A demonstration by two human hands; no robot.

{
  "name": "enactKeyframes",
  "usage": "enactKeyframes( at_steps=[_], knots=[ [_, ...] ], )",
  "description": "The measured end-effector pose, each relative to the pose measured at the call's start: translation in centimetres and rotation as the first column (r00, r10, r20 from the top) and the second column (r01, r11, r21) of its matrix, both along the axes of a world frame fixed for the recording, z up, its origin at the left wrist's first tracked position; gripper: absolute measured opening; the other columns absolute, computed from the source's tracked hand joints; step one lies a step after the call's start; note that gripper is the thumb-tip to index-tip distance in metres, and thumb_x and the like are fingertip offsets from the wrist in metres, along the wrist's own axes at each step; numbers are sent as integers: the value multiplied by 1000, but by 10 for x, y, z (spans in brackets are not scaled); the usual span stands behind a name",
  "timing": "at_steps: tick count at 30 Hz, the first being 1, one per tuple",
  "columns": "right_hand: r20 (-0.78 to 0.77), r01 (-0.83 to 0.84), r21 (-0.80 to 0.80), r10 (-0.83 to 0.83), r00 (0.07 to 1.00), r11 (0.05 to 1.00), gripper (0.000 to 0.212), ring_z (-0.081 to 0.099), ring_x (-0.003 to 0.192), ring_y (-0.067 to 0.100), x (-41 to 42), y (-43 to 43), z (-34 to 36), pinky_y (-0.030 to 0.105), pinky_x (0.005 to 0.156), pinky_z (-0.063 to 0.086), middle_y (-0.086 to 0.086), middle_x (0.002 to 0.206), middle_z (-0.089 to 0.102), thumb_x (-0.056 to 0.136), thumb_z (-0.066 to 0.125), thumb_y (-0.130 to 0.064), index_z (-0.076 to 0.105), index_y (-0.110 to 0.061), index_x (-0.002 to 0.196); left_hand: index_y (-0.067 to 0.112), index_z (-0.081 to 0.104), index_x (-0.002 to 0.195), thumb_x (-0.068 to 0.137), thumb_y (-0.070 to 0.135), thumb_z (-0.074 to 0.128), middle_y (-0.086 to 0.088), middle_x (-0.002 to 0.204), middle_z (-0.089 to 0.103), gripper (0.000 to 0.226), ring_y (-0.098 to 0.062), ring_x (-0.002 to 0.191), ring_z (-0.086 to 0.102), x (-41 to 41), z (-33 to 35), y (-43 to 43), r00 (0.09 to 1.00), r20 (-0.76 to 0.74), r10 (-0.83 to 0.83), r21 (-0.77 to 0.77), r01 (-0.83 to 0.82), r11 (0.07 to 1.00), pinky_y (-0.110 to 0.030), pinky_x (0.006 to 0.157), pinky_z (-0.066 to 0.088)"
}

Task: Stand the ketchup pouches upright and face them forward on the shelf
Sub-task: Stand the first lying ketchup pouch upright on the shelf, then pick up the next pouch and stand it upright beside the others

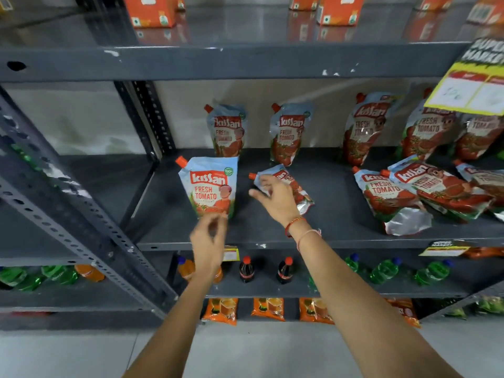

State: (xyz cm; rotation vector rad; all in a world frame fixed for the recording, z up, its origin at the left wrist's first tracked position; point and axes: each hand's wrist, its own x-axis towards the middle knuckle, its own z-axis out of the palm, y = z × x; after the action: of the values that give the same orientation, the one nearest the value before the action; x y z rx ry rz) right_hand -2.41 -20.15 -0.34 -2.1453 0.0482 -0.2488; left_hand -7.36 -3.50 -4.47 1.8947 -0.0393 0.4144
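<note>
Right hand (275,196) spreading open over flat-lying blue-and-red ketchup pouch (293,186), hiding its middle; left hand (208,236), blurred, fingers loosely curled, empty, at upright pouch (211,188) near grey metal shelf (341,236) front edge.

We see a dark grey painted metal shelf (321,186), matt, with paint chipped white along its front lip. Its slotted grey steel upright (81,222) looks scuffed. The upright blue-and-red ketchup pouch (211,188) is glossy plastic film, and the fallen pouches with silvery foil bases (409,222) catch the light. A yellow paper price sign (474,85) hangs flat and matt. We note thin red and pink thread bands (298,227) on one wrist.
</note>
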Motion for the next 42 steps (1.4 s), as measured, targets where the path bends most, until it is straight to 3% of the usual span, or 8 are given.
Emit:
enactKeyframes(
  at_steps=[4, 8, 12, 17, 22, 25, 30, 42],
  knots=[
    [-21, 227, -247, -239, 971, 942, 34, 54, 110, 38, 17, -59, -5, 40, 93, 45, 23, 115, 61, 87, 59, -22, 59, -1, 114, 4, 56, 119, 89, 17, 58, -1, 108, 61, 32, -7, 93, 58, 22, 7, -63, 897, -262, -356, 3, 369, 929, -15, 80, 41],
    [-373, -78, -358, -65, 926, 930, 60, 43, 128, 40, 14, -85, -29, 48, 105, 40, 22, 143, 41, 88, 53, -33, 36, -6, 139, -1, 53, 124, 91, 14, 55, -19, 121, 61, 37, -28, 114, 56, 54, 18, -102, 925, -353, -144, -116, 109, 987, -25, 90, 39],
    [-349, -161, -423, 4, 937, 892, 60, 47, 125, 38, -4, -79, -33, 47, 103, 42, 17, 142, 44, 90, 53, -41, 41, -5, 136, 2, 48, 130, 92, 25, 52, -19, 130, 57, 45, -34, 120, 52, 84, 9, -104, 849, -527, -33, -16, 28, 999, -35, 100, 39],
    [-363, 159, -83, -179, 915, 984, 40, 63, 98, 36, -2, -87, -22, 36, 80, 50, 20, 105, 69, 87, 54, -48, 61, -10, 76, -1, 56, 120, 90, 34, 50, -21, 123, 59, 46, -37, 110, 56, 101, -2, -118, 752, -658, -43, 0, 57, 998, -34, 83, 43],
    [-588, 381, 348, -117, 800, 857, 24, 66, 92, 31, 29, -90, -27, 38, 88, 54, 21, 112, 68, 84, 66, -29, 62, -5, 83, 4, 50, 127, 90, 28, 51, -17, 128, 59, 44, -33, 112, 59, 108, 7, -132, 648, -744, -163, -257, -51, 965, -34, 83, 46],
    [-592, 361, 502, 8, 806, 786, 19, 69, 90, 33, 32, -94, -34, 47, 91, 54, 21, 101, 70, 73, 77, -15, 64, -4, 81, 8, 50, 128, 92, 26, 51, -17, 126, 61, 41, -32, 104, 62, 108, 12, -132, 606, -722, -333, -485, -99, 869, -39, 80, 49],
    [-339, 201, 586, 12, 941, 785, 51, 64, 89, 19, 25, -100, -24, 26, 77, 55, 6, 95, 66, 67, 79, 2, 53, 3, 111, 11, 51, 121, 90, 29, 57, -10, 112, 64, 36, -21, 92, 65, 103, 18, -125, 772, -501, -391, -609, 6, 793, -36, 77, 52],
    [-105, 77, 365, -41, 994, 928, 47, 64, 96, 14, -3, -86, -39, 20, 76, 56, 6, 112, 65, 73, 78, -12, 48, -7, 109, 17, 61, 106, 92, 21, 54, 6, 101, 68, 16, -2, 92, 66, 71, 16, -106, 911, -140, -387, -461, 286, 840, -14, 73, 54]
  ],
)
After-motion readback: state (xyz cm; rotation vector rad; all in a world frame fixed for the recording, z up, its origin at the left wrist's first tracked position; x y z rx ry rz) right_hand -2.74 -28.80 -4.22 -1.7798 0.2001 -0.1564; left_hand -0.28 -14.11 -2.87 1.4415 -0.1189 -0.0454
